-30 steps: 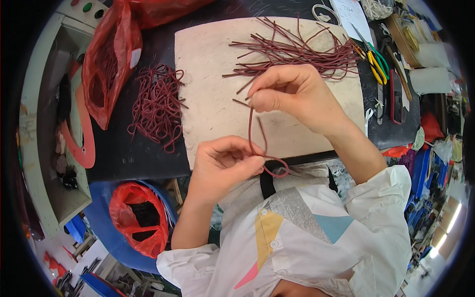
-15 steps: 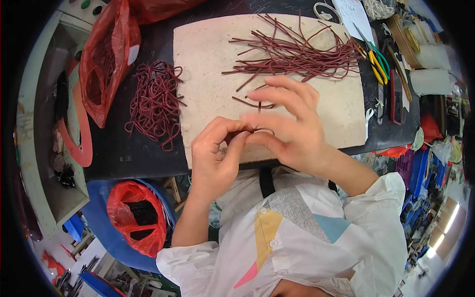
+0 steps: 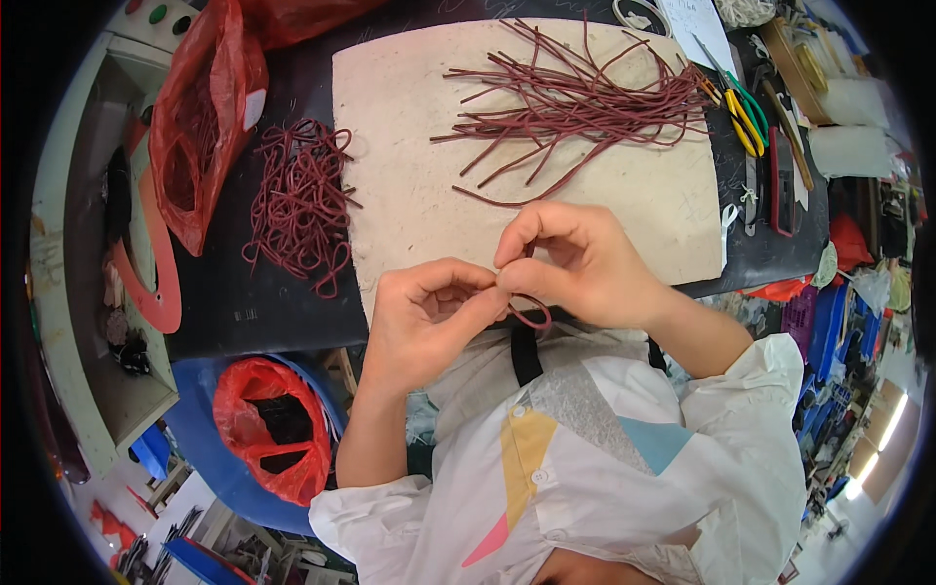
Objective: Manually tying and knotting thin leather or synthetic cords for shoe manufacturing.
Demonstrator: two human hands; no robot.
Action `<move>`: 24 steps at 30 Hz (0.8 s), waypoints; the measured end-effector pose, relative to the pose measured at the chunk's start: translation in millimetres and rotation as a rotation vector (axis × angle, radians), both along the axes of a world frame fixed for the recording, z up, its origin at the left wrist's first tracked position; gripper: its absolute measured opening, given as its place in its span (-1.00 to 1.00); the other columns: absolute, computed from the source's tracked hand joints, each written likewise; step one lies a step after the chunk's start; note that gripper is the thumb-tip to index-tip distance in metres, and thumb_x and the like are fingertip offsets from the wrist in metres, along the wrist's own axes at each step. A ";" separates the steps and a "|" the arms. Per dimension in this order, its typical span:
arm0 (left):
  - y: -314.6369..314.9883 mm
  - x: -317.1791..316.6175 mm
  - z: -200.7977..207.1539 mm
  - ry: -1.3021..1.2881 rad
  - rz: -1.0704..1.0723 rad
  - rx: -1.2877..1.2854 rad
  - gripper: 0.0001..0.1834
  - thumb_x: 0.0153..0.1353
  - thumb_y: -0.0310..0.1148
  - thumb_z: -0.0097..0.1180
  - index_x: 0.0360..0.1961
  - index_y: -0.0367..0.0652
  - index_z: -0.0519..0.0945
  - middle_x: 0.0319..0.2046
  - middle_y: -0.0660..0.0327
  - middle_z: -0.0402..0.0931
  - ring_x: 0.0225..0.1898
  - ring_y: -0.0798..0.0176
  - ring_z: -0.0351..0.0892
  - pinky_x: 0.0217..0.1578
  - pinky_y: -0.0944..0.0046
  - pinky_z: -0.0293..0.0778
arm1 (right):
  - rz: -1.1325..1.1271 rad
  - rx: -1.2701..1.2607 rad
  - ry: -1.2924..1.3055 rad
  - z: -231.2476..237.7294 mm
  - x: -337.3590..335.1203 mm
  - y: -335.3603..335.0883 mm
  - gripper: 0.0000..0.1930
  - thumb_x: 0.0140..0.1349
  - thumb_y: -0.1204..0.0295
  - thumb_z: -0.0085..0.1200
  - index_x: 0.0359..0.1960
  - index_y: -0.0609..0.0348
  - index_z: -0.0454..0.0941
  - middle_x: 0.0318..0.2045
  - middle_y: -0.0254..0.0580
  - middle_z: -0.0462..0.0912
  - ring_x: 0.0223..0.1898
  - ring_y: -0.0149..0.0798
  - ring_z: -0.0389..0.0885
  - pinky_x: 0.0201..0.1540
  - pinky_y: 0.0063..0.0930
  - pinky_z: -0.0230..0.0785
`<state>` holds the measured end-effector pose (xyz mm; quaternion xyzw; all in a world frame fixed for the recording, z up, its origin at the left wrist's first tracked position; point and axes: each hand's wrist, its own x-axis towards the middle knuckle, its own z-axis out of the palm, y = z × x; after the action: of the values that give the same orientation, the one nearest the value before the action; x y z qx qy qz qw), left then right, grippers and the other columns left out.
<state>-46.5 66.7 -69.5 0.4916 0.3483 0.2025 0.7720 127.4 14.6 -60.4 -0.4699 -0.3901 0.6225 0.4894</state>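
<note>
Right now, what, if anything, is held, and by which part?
The left hand and right hand pinch a thin dark-red cord beside its small loop; the exact spot is hidden.

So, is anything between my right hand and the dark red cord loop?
Nothing visible: the dark red cord loop shows just below your right hand, beside your left hand. The right grip is partly hidden.

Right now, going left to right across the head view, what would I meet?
Flat curved salmon-pink piece, tangled heap of thin maroon cord, bare left hand, bare right hand, yellow-handled metal tool, slim red-and-black tool.
</note>
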 end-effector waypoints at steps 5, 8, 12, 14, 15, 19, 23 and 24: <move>-3.9 5.7 1.1 0.037 0.161 0.279 -0.87 -0.02 -0.67 0.07 -0.38 -0.42 0.54 -0.45 0.14 0.55 -0.42 0.38 0.55 -0.38 0.46 0.49 | 0.011 0.274 -0.409 0.9 1.7 0.1 -0.90 0.13 0.51 0.03 -0.36 0.31 0.48 -0.49 -0.32 0.54 -0.42 -0.52 0.47 -0.37 -0.63 0.35; -1.6 3.8 2.5 0.056 0.098 0.376 -0.87 -0.06 -0.67 0.13 -0.41 -0.39 0.57 -0.48 0.14 0.55 -0.43 0.40 0.56 -0.40 0.47 0.49 | 0.107 -0.063 -0.058 3.3 9.9 0.9 -0.87 0.18 0.53 -0.05 -0.31 0.36 0.47 -0.48 -0.32 0.55 -0.39 -0.53 0.48 -0.37 -0.63 0.37; 5.3 0.5 4.6 0.088 -0.100 0.527 -0.84 -0.09 -0.65 0.18 -0.41 -0.39 0.54 -0.51 0.12 0.54 -0.45 0.42 0.55 -0.44 0.47 0.48 | 0.167 0.034 -0.325 8.1 11.9 -3.5 -0.88 0.10 0.52 0.01 -0.37 0.32 0.51 -0.57 -0.19 0.54 -0.51 -0.35 0.51 -0.42 -0.53 0.37; 3.4 1.6 6.8 0.136 -0.059 0.405 -0.82 -0.10 -0.64 0.21 -0.40 -0.38 0.51 -0.52 0.14 0.53 -0.46 0.41 0.55 -0.44 0.47 0.48 | 0.228 0.338 -0.721 9.9 14.0 -4.0 -0.89 0.06 0.54 0.02 -0.37 0.28 0.52 -0.58 -0.12 0.53 -0.53 -0.20 0.52 -0.43 -0.45 0.37; 2.4 2.0 7.9 0.161 -0.035 0.347 -0.80 -0.11 -0.63 0.22 -0.40 -0.37 0.49 -0.52 0.14 0.53 -0.46 0.41 0.55 -0.44 0.47 0.47 | 0.234 0.323 -0.729 11.5 13.9 -4.5 -0.89 0.05 0.54 0.02 -0.38 0.27 0.52 -0.57 -0.10 0.52 -0.52 -0.14 0.51 -0.43 -0.41 0.36; -0.4 7.1 8.0 0.149 0.131 0.226 -0.78 -0.11 -0.60 0.24 -0.42 -0.35 0.46 -0.52 0.16 0.54 -0.44 0.40 0.54 -0.40 0.47 0.47 | 0.106 0.266 -0.747 11.5 8.8 -8.2 -0.92 0.05 0.55 0.00 -0.40 0.25 0.48 -0.54 -0.07 0.49 -0.47 -0.04 0.48 -0.42 -0.34 0.33; -2.2 4.3 3.1 0.095 0.060 0.176 -0.89 0.00 -0.60 0.12 -0.40 -0.35 0.48 -0.43 0.11 0.54 -0.41 0.32 0.55 -0.35 0.39 0.49 | -0.074 0.254 -0.659 4.9 5.2 -7.3 -0.94 0.07 0.57 -0.04 -0.41 0.26 0.42 -0.48 -0.07 0.46 -0.43 -0.03 0.46 -0.40 -0.34 0.31; 0.2 3.5 2.3 0.052 0.114 0.162 -0.90 0.03 -0.58 0.11 -0.38 -0.35 0.49 -0.43 0.10 0.55 -0.42 0.31 0.56 -0.35 0.38 0.49 | -0.047 0.252 -0.678 4.6 5.8 -7.9 -0.94 0.07 0.57 -0.05 -0.40 0.26 0.41 -0.48 -0.06 0.46 -0.42 -0.03 0.46 -0.40 -0.34 0.30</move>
<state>-43.0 66.9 -67.2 0.5370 0.3783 0.2607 0.7075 133.2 6.8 -55.9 -0.5945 -0.5929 0.3669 0.4006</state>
